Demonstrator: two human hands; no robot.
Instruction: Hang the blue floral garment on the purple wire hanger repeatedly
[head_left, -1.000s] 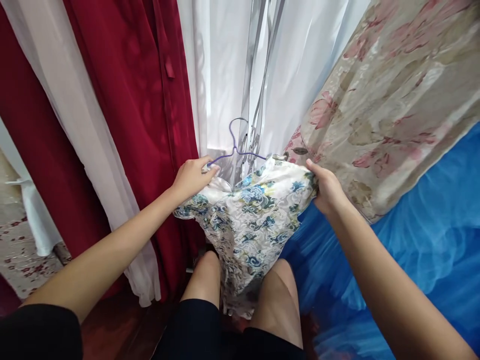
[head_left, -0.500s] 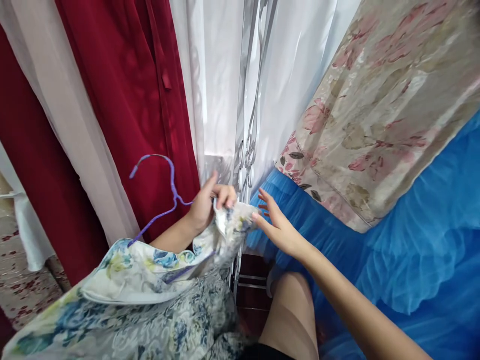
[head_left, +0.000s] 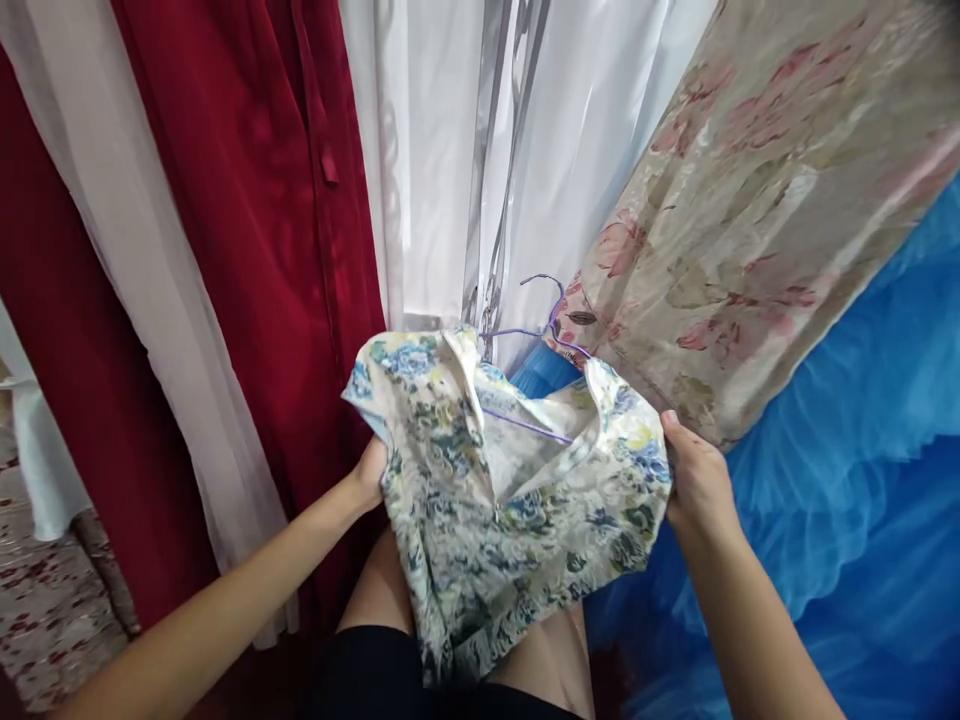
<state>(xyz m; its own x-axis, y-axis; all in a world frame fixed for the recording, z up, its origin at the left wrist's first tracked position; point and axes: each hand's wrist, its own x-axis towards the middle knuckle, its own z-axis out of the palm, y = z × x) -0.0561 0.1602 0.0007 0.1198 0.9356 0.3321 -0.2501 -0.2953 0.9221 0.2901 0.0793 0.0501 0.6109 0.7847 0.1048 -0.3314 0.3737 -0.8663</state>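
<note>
A floral garment [head_left: 540, 520] in white, blue and yellow is spread between my two hands, above my lap. Inside its V-shaped neckline sits a purple hanger [head_left: 556, 305], whose hook sticks up above the collar. My left hand [head_left: 373, 470] grips the garment's left side, its fingers mostly hidden behind the cloth. At the other side my right hand [head_left: 697, 470] pinches the edge near the shoulder, thumb in front and the other fingers largely behind.
Dark red cloth [head_left: 277, 250] and a pale sheer panel [head_left: 172, 260] hang at left. White drapes [head_left: 439, 180] hang in the middle, beside a metal stand [head_left: 499, 190]. On the right are a floral-print cloth [head_left: 720, 250] and blue ruffled tulle [head_left: 832, 500].
The garment has moved right and now faces me, spread out, with the hanger hook shifted right. My left hand has moved to its left side; my right hand, open before, now grips the right side.
</note>
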